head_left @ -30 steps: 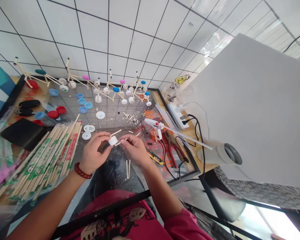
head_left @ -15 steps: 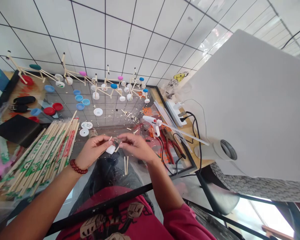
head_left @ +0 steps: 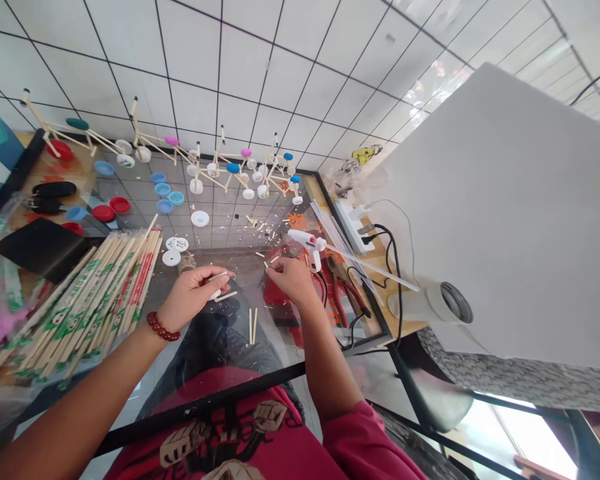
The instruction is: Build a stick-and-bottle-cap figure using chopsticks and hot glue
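My left hand (head_left: 197, 290) is closed with a pinch on a short wooden stick (head_left: 218, 275) and a white bottle cap (head_left: 215, 293). The cap is mostly covered by my fingers. Another short stick piece (head_left: 226, 297) juts out beside the cap; whether it is joined to it I cannot tell. To the right, my right hand (head_left: 291, 279) is low over the glass tabletop, fingertips together at a tiny stick piece (head_left: 267, 265). Close by lie other cut bits, and a white glue gun (head_left: 307, 241) rests just above that hand. Two cut sticks (head_left: 253, 327) lie between my forearms.
Bundled chopsticks (head_left: 95, 300) cover the left side. Stick figures with cap wheels (head_left: 195, 185) line the back edge. Blue caps (head_left: 163, 190), red caps (head_left: 103, 213) and white caps (head_left: 171, 258) are scattered about. Pliers (head_left: 341, 293), cables and a power strip (head_left: 353, 227) lie right.
My right hand has left the cap and moved right and up to the small stick bits near the glue gun. My left hand keeps the cap and stick.
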A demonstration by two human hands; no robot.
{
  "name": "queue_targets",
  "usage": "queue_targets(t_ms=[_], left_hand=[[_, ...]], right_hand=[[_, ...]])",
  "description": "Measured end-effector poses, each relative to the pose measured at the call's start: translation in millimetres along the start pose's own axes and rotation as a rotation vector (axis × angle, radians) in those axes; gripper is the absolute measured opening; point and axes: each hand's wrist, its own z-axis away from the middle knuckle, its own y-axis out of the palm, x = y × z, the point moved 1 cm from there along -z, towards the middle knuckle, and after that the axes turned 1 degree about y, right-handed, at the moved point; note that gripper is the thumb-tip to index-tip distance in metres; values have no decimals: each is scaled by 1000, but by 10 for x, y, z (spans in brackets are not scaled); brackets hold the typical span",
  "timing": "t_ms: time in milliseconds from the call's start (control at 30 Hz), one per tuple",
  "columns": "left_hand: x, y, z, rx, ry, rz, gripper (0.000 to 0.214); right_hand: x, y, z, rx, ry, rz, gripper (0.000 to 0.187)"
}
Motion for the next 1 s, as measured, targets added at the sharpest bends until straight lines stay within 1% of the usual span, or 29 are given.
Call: queue_targets(t_ms=[33,100,167,200,233,300,467,600,700,833,1000], left_hand=[[-15,-5,5,7,10,-29,58],[-38,-16,12,22,25,-75,58],[-52,-23,16,44,28,-104,56],[-55,-24,17,55,30,-114,54],[-57,-23,19,66,35,-122,52],[-58,-17,23,81,55,-134,47],[-55,3,29,84,101,-165,39],[-55,3,24,83,119,-187,36],[-72,2,25,81,163,-225,32],[-120,10,46,90,255,-300,29],[-174,13,75,105,257,-343,30]], right_hand=[[29,-2,-9,23,1,-66,18],[95,6,-2,108,-21,-301,17],[174,41,34,243,-53,-589,17],[217,68,58,311,-60,-707,21],[259,98,81,363,-60,-791,25],[335,158,118,407,-42,-874,32],[435,239,162,477,-40,-853,38],[439,243,168,520,-71,-826,44],[426,246,163,529,-74,-813,47],[415,255,168,544,-79,-809,46],[414,266,191,582,-95,-795,42]])
